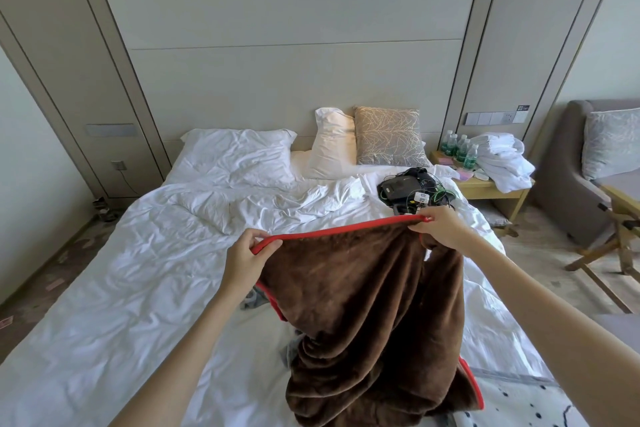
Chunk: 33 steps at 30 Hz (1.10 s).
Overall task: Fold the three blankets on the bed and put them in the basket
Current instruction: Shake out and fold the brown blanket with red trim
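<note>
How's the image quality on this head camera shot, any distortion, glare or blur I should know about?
Head view: wide-angle distortion bows the wall panels outward at both edges; daylight from the right washes out the rumpled white duvet; the fuzzy brown blanket with red trim, pinched by the left hand and right hand, stays sharp; corners soften slightly.

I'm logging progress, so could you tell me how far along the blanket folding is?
Nothing looks finished: no folded blanket or basket is in view. In hand: the left hand and right hand hold the brown blanket up by its red edge. A grey cloth beneath waits.
</note>
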Tool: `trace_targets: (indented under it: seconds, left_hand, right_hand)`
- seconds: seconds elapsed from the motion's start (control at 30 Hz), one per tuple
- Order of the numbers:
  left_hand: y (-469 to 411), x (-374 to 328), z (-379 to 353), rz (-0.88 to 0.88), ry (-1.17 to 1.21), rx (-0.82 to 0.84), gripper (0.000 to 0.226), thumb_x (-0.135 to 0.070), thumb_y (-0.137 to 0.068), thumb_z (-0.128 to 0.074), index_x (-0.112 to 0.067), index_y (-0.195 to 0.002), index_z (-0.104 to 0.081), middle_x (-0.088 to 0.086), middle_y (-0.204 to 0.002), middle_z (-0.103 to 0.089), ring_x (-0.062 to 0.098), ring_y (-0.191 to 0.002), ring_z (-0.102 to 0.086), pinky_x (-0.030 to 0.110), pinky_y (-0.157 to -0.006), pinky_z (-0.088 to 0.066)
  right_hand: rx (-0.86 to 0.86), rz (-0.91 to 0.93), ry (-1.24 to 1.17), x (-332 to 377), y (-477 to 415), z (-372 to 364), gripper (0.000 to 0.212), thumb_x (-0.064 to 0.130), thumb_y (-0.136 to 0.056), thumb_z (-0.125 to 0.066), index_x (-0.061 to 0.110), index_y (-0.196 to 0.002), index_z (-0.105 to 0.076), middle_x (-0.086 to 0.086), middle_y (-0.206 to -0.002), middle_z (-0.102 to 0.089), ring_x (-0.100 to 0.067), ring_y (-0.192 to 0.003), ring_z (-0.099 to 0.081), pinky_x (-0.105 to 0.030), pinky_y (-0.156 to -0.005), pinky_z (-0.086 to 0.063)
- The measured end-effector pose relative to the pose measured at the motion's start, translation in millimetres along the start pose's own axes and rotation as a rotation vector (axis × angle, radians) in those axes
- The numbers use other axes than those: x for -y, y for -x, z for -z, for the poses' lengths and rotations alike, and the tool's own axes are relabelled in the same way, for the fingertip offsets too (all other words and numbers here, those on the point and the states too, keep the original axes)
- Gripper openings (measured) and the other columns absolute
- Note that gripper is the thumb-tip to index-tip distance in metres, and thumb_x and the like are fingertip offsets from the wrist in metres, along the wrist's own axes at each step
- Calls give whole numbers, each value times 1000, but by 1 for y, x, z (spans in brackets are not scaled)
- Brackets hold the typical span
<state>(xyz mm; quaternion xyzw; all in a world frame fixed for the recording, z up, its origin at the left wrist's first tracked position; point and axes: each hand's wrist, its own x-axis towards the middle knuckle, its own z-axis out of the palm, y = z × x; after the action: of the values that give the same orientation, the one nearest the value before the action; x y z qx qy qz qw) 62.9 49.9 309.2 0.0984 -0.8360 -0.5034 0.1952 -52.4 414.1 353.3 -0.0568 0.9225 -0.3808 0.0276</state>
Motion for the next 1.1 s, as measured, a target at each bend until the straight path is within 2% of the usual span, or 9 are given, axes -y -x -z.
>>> trace_targets:
  seconds: [0.13,0.27,0.33,0.43,0.6,0.7,0.8,0.97,1.1]
  left_hand:
    - [-1,-10,-12,-49,-85,-5,43,-36,-87,-72,-9,-64,-48,-1,-57,-45,6,-52,-40,16,-53,-35]
    - [-4,-33,-34,-32,-36,-51,47,-33,-92,-66,-13,-62,-35,-2,-56,-35,12,-53,-34,25,-54,-31]
    - [-7,-46,-45,44,1,-40,46,-34,-93,-64,-13,-61,-38,-3,-56,-38,15,-54,-39,29,-55,-32]
    - [-9,-68,-68,194,127,60,40,-33,-94,-63,-1,-70,-58,6,-65,-57,18,-65,-55,32,-67,-42]
    - [6,-110,-111,444,492,358,20,-22,-95,-62,-8,-79,-63,7,-73,-63,17,-71,-62,30,-77,-47]
    - [18,-122,-114,537,734,639,15,-11,-94,-57,-11,-79,-60,5,-70,-62,13,-66,-63,25,-66,-52]
    - [26,-123,-109,520,828,805,9,-10,-96,-54,-7,-97,-63,8,-86,-67,15,-82,-65,25,-77,-55]
    - [27,-108,-100,385,625,692,20,-15,-92,-66,1,-104,-68,6,-88,-69,13,-77,-65,22,-72,-52]
    - [29,-104,-98,333,543,651,17,-19,-92,-66,-3,-98,-69,1,-82,-71,11,-76,-67,20,-68,-52]
  right_hand:
    - [-69,-45,93,-15,4,2,13,21,-83,-72,9,-83,-66,3,-58,-57,-19,-62,-54,-23,-52,-32]
    - [-175,-134,128,-20,11,2,13,28,-85,-69,22,-96,-64,0,-83,-64,-21,-81,-59,-23,-56,-33]
    - [-254,-130,69,-20,13,6,12,22,-86,-66,18,-97,-66,-8,-90,-67,-28,-90,-62,-28,-65,-41]
    - [-320,-55,9,-9,24,5,9,17,-87,-64,15,-95,-68,-11,-83,-68,-25,-75,-60,-31,-66,-44]
    - [-117,86,-253,30,49,-5,4,11,-86,-69,10,-89,-72,10,-51,-59,-3,-45,-53,-24,-50,-49]
    - [57,77,-487,42,61,-2,10,8,-87,-69,4,-96,-72,0,-63,-67,-6,-50,-60,-21,-48,-52]
    - [153,41,-568,44,66,0,15,5,-88,-66,-2,-100,-71,-12,-73,-70,-13,-58,-67,-26,-57,-57]
    - [303,7,-612,43,66,2,28,-11,-84,-46,-6,-98,-70,-21,-80,-71,-26,-70,-71,-30,-65,-59]
    - [252,99,-392,46,66,-7,22,-13,-80,-56,-6,-96,-69,-26,-83,-71,-30,-73,-71,-33,-68,-59]
